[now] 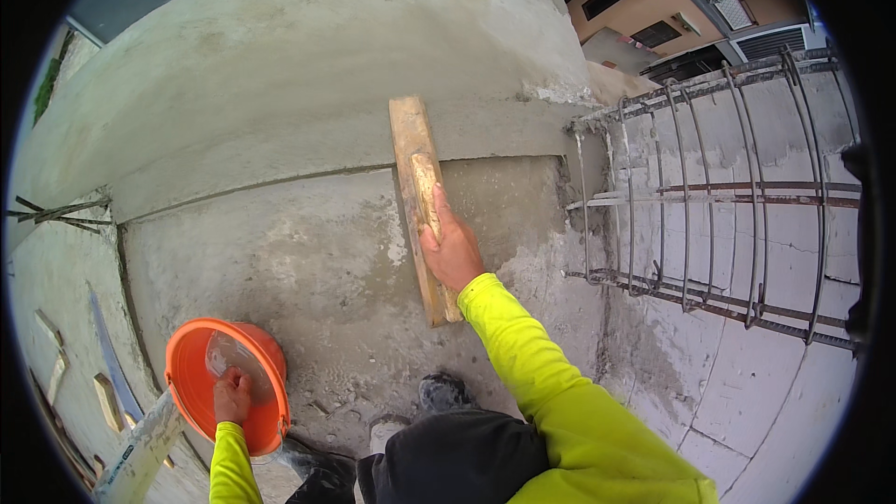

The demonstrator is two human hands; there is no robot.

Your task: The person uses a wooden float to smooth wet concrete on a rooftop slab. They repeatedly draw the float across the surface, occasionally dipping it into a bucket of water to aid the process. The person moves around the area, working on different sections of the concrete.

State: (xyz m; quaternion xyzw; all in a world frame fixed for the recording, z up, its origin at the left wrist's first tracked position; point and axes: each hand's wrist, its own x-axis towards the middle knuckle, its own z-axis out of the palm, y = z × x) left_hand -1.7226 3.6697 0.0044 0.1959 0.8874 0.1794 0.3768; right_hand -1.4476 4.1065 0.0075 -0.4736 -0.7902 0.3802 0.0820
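Note:
My right hand (pixel 452 245) is closed round the handle of a long wooden float (pixel 412 135). The float's board lies across the line where the grey rendered wall meets the lower ledge. Inside an orange bucket (pixel 187 369) at the lower left, my left hand (pixel 232 396) is closed on a clear plastic scoop (pixel 224 351); the scoop's exact shape is hard to make out. Damp, smoothed mortar (pixel 509 196) shows to the right of the float. Patchy, rough cement (pixel 317 252) covers the surface on its left.
A cage of steel reinforcing bars (pixel 709 196) juts out at the right above pale block work (pixel 747 392). Bar ends (pixel 61 213) stick out at the far left. Wood offcuts (pixel 107 401) lie beyond the left edge, and a mortar-smeared pale pipe (pixel 140 453) stands beside the bucket.

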